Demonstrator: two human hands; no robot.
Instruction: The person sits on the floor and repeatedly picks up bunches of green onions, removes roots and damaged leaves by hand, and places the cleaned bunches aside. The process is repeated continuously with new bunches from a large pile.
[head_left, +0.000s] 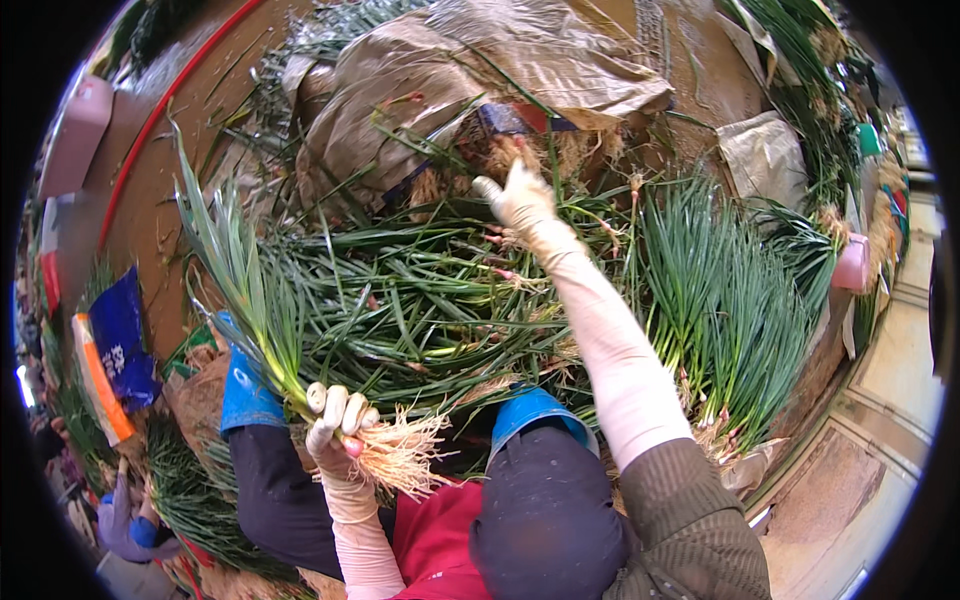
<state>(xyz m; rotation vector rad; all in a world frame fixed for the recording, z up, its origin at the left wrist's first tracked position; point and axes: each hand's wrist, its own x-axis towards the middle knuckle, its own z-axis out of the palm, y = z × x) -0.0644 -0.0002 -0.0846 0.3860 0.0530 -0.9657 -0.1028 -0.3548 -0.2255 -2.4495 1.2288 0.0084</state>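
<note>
My left hand (339, 420), in a pale glove, grips a bunch of green onions (277, 360) just above the bulbs. Its leaves point up and left; its pale roots (401, 450) and one reddish bulb stick out to the right. My gloved right hand (523, 202) reaches forward, thumb spread, to a root clump (511, 154) at the edge of a tan woven sheet (480, 67). Motion blur hides whether its fingers hold any roots. Between my hands and knees lies a tangled heap of loose green onions (420, 300).
Sorted green onions (727, 300) lie in a pile at the right, roots towards me. A pink container (850, 262) stands beyond them. At the left are a blue printed bag (124, 341), a red hose (142, 135) on wet ground, a pink bin (79, 139) and another person (131, 517).
</note>
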